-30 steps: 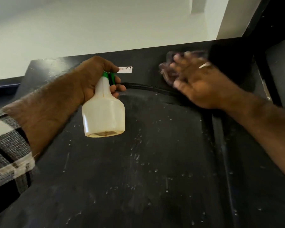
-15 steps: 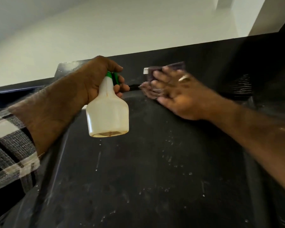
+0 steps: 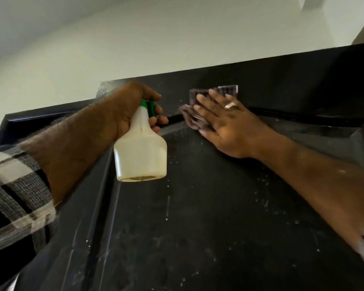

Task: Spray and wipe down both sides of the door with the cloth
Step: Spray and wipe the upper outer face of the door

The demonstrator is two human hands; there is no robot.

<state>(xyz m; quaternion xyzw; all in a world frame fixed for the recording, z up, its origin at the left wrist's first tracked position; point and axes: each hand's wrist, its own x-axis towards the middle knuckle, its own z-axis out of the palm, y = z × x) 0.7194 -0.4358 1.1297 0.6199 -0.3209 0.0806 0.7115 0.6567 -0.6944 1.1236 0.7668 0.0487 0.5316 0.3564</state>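
Observation:
The black door [image 3: 197, 217] fills the lower view, its face speckled with spray droplets. My left hand [image 3: 132, 103] grips the neck of a cream spray bottle [image 3: 140, 152] with a green trigger, held upright near the door's upper left. My right hand [image 3: 223, 122] presses a dark purple-brown cloth [image 3: 192, 117] flat against the door's top edge, fingers straight and spread. A ring shows on one finger. Most of the cloth is hidden under the palm.
The black door frame [image 3: 281, 74] runs across above the door, with a pale wall and ceiling [image 3: 135, 38] behind it. A checked sleeve [image 3: 13, 185] covers my left forearm at the lower left.
My right hand has slid the cloth leftward along the door's top edge toward the bottle. The view has tilted upward. The left hand keeps its hold on the bottle.

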